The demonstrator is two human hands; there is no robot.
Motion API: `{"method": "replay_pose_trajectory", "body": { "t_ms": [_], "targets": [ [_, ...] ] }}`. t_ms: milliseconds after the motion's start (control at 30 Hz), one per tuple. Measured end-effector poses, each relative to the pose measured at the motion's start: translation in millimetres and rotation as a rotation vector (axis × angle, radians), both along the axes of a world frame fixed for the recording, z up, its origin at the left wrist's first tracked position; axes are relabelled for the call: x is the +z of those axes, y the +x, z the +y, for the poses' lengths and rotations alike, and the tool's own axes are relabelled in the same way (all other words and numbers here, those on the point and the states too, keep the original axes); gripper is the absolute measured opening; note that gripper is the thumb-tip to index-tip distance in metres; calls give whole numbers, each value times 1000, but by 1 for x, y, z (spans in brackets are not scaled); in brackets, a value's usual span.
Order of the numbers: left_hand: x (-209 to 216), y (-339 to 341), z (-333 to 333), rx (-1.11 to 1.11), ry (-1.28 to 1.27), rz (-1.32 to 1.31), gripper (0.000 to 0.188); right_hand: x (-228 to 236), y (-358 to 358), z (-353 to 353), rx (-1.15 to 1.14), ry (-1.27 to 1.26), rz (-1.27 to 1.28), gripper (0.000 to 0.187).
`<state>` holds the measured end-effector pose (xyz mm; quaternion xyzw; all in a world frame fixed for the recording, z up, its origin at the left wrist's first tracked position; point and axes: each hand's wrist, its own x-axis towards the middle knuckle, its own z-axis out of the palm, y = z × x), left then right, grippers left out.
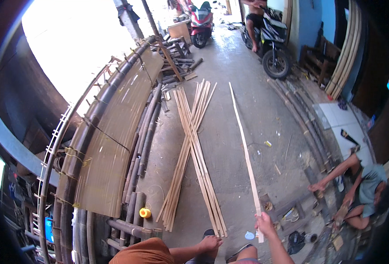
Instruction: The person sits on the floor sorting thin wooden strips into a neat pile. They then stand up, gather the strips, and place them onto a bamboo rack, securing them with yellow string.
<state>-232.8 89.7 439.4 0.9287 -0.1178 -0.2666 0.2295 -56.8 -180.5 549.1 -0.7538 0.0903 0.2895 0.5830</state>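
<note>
Right of the crossed strip pile, the right hand clasps a long pale strip close to its near end, perhaps to steer it! Just beside the pile's near end, the left hand rests, its grip unclear.

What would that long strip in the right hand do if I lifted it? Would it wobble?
The strip would probably wobble or bend, because it's long and narrow. It's likely light for its length, since just the right hand holds it, near one end.
</note>
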Motion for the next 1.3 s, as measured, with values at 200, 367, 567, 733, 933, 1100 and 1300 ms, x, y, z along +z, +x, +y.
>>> {"method": "replay_pose_trajectory", "body": {
  "t_ms": [200, 367, 567, 733, 933, 1100, 1300],
  "targets": [
    [53, -39, 6, 425, -224, 399, 57, 195, -48, 69, 106, -102, -356, 23],
    [228, 42, 40, 772, -707, 207, 54, 278, -79, 124, 114, 16, -433, 22],
    [431, 146, 106, 898, -1205, 62, 39, 327, -92, 207, 162, 143, -452, 23],
    [505, 169, 150, 1132, -1313, -37, 31, 355, -80, 285, 209, 242, -486, 23],
    [528, 145, 267, 1291, -1125, -382, 26, 359, -56, 339, 461, 281, -306, 29],
    [577, 97, 382, 1325, -695, -658, 30, 282, -32, 299, 270, 94, -239, 27],
    [598, 57, 460, 1357, -532, -817, 27, 208, -10, 225, -45, -117, -97, 25]
  ]
}}
